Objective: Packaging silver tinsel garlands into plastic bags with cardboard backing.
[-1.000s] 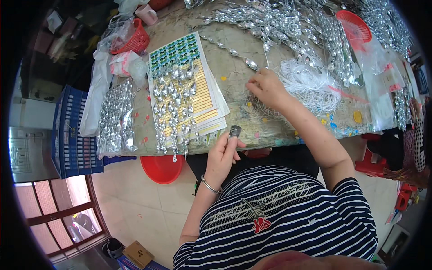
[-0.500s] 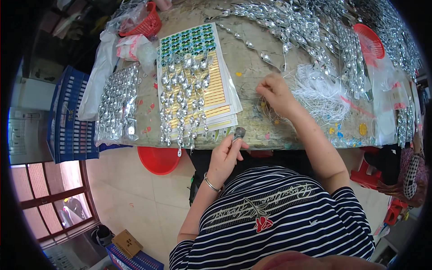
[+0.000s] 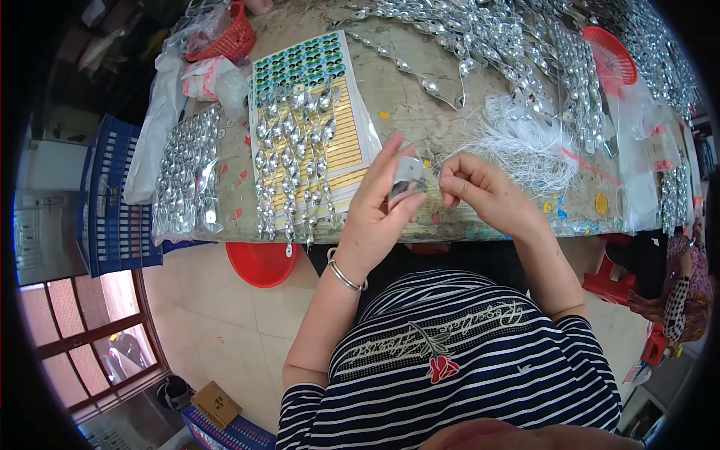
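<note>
My left hand (image 3: 373,214), raised over the near table edge, grips a small shiny silver metal piece (image 3: 409,171) with a rounded end between thumb and fingers. Just to its right, my right hand (image 3: 491,196) is closed in a pinch; anything between its fingertips is too small to make out. A loose heap of white string (image 3: 525,146) lies right behind the right hand. Left of my left hand, twisted silver strands (image 3: 292,161) rest on printed sheets (image 3: 300,60) with green and gold patterns.
Many silver twisted strands (image 3: 480,37) cover the table's far side. Red baskets stand at the far left (image 3: 229,34) and far right (image 3: 611,56). A bag of silver pieces (image 3: 187,172) lies at left, by a blue crate (image 3: 112,195). Below the edge sits a red basin (image 3: 262,264).
My left hand has risen and turned its palm inward, bringing the silver piece up over the table. My right hand has come back from the string's far edge toward it.
</note>
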### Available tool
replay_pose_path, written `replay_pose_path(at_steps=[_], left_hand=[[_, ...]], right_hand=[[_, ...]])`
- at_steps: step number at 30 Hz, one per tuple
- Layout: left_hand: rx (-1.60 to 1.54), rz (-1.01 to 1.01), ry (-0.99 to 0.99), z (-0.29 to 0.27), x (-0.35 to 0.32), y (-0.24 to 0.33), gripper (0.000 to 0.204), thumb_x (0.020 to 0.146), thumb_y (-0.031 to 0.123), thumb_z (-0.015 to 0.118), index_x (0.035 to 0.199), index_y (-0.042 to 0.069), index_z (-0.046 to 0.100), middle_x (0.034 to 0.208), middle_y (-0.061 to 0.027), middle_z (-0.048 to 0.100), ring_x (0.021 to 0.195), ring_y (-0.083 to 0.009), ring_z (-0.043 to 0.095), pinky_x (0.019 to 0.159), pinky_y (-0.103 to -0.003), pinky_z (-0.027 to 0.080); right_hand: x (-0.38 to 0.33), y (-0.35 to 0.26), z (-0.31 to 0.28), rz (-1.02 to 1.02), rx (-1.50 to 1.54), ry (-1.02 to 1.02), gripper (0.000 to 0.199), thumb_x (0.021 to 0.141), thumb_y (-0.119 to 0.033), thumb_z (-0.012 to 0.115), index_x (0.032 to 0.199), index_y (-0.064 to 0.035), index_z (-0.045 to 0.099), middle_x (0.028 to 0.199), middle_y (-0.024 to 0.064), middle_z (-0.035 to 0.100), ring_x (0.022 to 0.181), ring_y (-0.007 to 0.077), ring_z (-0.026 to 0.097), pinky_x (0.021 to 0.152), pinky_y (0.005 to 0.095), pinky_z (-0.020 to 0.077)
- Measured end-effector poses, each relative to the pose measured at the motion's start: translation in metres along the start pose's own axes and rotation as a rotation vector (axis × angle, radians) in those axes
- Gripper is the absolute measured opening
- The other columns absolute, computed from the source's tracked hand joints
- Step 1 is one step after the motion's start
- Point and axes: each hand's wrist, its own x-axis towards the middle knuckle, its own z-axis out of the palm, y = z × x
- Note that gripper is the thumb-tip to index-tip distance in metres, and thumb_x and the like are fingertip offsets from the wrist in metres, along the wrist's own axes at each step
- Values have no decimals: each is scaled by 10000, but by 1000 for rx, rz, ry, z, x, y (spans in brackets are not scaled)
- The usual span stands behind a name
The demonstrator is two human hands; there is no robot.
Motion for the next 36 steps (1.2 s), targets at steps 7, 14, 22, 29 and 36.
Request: replay_pose_path(at_steps=[7,14,22,29,36], left_hand=[[139,-301,-112,3,-6,-8,208,868,132,674,1057,45,686,787,36,659,562,-8,479,505,-167,386],[77,-438,14,1,-6,-1,226,851,122,701,1058,34,681,699,64,591,533,-7,467,471,-162,372],[28,-281,-63,4,0,1,395,844,92,695,1225,64,597,845,46,595,570,-3,418,504,-170,372],[-84,-407,-102,7,4,10,322,846,111,699,1155,41,640,911,21,670,628,-19,482,558,-177,415],[193,-298,-97,6,2,3,157,833,122,719,954,22,718,813,2,685,555,-2,449,481,-178,356]], right_hand=[[-17,4,-4,42,-8,-1,107,970,-133,538,951,-28,548,787,-12,562,752,57,524,702,216,440],[-14,10,-15,27,17,46,109,973,-135,536,954,-28,546,786,-15,551,742,61,516,697,213,434],[-16,2,-11,31,91,-11,110,971,-140,538,958,-31,548,778,-19,542,731,58,509,691,217,436],[-18,-1,-8,49,6,-19,116,967,-146,544,961,-30,548,769,-20,538,716,59,505,682,220,435],[-16,-5,-13,84,58,-22,118,963,-150,551,960,-32,550,768,-24,534,717,53,502,672,212,423]])
